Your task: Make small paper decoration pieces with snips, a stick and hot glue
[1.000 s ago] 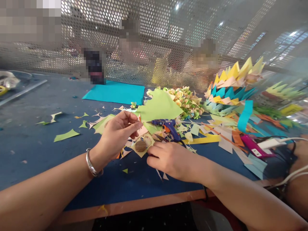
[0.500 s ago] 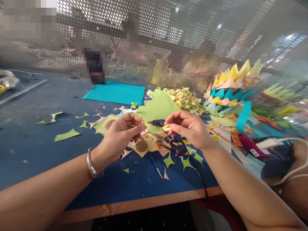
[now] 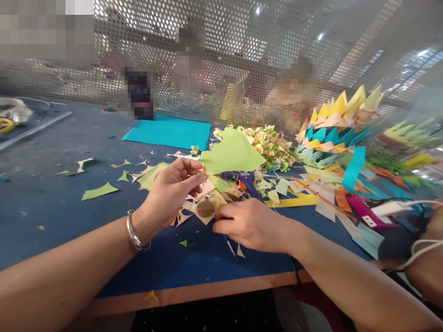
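My left hand (image 3: 178, 182), with a silver bangle at the wrist, is closed in a pinch on a small orange paper strip (image 3: 203, 168). Lower and to the right, my right hand (image 3: 251, 223) reaches down to the table with curled fingers. Its fingertips cover the upper part of a thin blue pen-like tool (image 3: 230, 245); whether they grip it is hidden. Beside the fingertips lies a round brown disc (image 3: 206, 208) on pale paper. Just beyond the right hand rests a blue glue gun (image 3: 238, 176) with an orange trigger.
Paper scraps (image 3: 100, 191) litter the blue table (image 3: 44, 216). Behind are a turquoise sheet (image 3: 168, 133), a green sheet (image 3: 233, 152) and a heap of small folded paper pieces (image 3: 273, 145). A spiky layered paper piece (image 3: 332, 131) and a magenta power strip (image 3: 370, 214) are at right.
My right hand has moved down and toward me, from beside the left hand to the table. The yellow folded paper it held is out of sight. The glue gun now shows more fully.
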Available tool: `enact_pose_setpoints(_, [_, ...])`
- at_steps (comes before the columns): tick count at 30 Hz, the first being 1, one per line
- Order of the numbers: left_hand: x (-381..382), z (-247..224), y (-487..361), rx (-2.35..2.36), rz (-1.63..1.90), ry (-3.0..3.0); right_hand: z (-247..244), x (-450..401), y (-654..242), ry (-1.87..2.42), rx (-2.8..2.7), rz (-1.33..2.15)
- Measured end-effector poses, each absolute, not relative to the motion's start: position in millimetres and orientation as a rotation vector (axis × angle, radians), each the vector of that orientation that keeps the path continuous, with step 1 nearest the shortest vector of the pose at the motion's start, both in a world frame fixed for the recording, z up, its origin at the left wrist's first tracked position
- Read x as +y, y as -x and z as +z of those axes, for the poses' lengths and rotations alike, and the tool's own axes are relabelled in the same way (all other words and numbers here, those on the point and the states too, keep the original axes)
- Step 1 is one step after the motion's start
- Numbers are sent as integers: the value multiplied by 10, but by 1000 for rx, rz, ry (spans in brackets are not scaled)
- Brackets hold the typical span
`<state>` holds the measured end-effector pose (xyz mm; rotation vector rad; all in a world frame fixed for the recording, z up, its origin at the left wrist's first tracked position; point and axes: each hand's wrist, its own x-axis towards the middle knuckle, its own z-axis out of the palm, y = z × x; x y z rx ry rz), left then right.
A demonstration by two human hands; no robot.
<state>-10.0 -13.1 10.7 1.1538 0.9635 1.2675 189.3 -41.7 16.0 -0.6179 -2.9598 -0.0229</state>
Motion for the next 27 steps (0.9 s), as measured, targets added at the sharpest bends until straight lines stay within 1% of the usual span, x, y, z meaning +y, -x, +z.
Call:
enact_pose_setpoints(5, [-121, 105, 98, 964, 1269, -1175, 206, -516, -1812, 490, -3045, -314])
enact_pose_setpoints(10, [-99, 90, 104, 972, 1262, -1177, 188, -491, -1757, 269, -2985, -478])
enact_pose_setpoints(18, [-74, 71, 107, 993, 1256, -1161, 134, -339, -1710, 26, -2961, -524])
enact_pose_setpoints(27, [-48, 86, 119, 1005, 1240, -1122, 118, -329, -1651, 54, -2916, -481])
